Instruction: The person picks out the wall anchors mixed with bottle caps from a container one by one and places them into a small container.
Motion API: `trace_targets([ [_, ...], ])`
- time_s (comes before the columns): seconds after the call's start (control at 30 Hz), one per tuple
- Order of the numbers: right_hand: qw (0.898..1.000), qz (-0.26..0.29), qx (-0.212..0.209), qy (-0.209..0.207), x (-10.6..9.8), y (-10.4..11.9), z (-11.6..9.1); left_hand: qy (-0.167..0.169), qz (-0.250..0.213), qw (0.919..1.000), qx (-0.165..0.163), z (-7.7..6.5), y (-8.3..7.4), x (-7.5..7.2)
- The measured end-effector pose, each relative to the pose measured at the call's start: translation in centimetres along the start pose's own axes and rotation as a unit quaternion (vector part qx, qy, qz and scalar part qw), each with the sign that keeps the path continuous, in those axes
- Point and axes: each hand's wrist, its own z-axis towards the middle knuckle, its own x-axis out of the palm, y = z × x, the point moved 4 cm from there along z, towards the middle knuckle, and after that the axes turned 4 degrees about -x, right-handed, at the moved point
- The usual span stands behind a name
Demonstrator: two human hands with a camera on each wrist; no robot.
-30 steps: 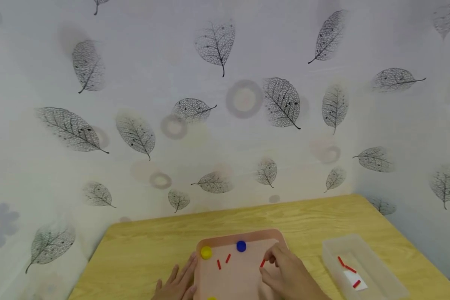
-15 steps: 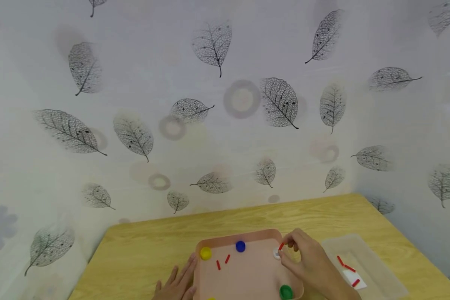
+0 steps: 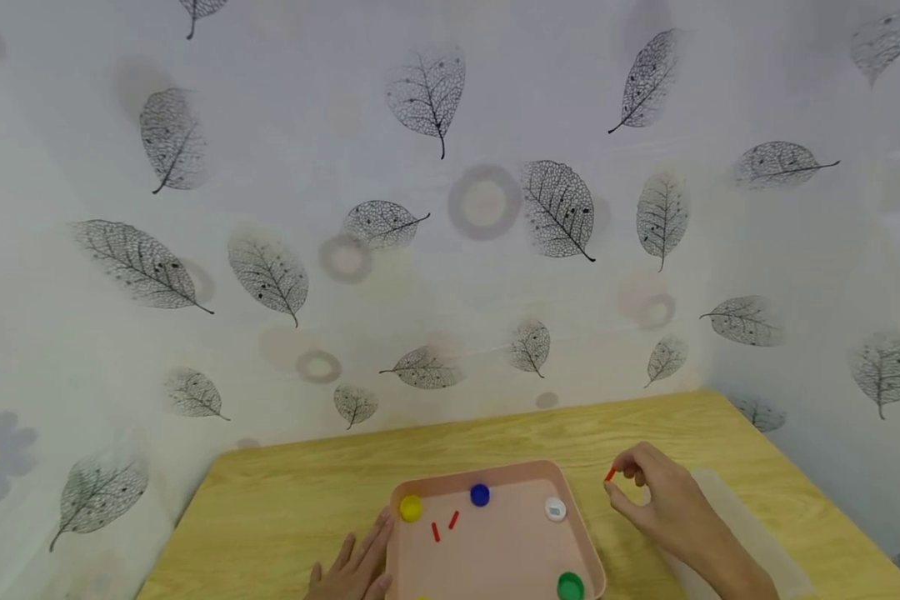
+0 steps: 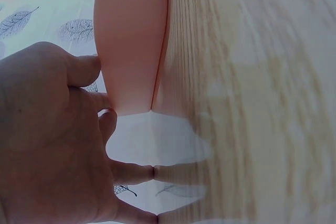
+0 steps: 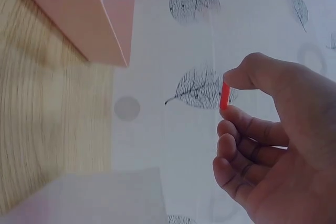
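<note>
My right hand (image 3: 663, 500) pinches a small red stick (image 5: 224, 95) between thumb and index finger, with the other fingers curled. It is held up over the table, right of the pink tray (image 3: 495, 550). Fingers extended, my left hand (image 3: 348, 567) rests against the tray's left side; the left wrist view shows fingertips down on the wood. Inside the tray lie two more red sticks (image 3: 436, 532). Around its edges sit a yellow cap (image 3: 411, 508), a blue cap (image 3: 480, 495), a white round piece (image 3: 556, 509) and a green cap (image 3: 571, 585).
A translucent box (image 3: 742, 525) stands right of the tray, its contents hidden behind my right forearm. The wooden table (image 3: 307, 475) reaches a leaf-patterned wall (image 3: 450, 283) at the back. Another yellow piece (image 3: 422, 597) is cut off at the bottom.
My right hand has carried the red stick from inside the tray out over its right rim toward the box, uncovering the white piece and green cap. The left hand has stayed put.
</note>
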Motion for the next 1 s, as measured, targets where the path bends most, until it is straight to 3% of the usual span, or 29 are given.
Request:
trace_targets([
  [0.17, 1.000, -0.007, 0.023, 0.008, -1.0, -1.8, -0.1, -0.007, 0.005, 0.9999, -0.007, -0.4, 0.0, -0.1],
  [0.3, 0.994, -0.005, 0.088, 0.058, -1.7, -3.5, -0.3, -0.016, 0.001, 0.9999, -0.004, -0.6, -0.2, -0.2],
  [0.43, 0.987, 0.005, 0.130, 0.095, -2.1, -4.6, -0.7, 0.002, -0.009, 1.0000, 0.000, -0.5, -0.2, 0.0],
  [0.6, 0.986, 0.009, 0.131, 0.100, -2.4, -5.2, -1.1, 0.011, -0.025, 0.9996, 0.007, -0.6, 0.0, -0.1],
  [1.0, 0.979, 0.019, 0.147, 0.140, -2.8, -6.3, -1.7, 0.016, -0.014, 0.9998, 0.000, -0.4, -0.1, -0.2],
])
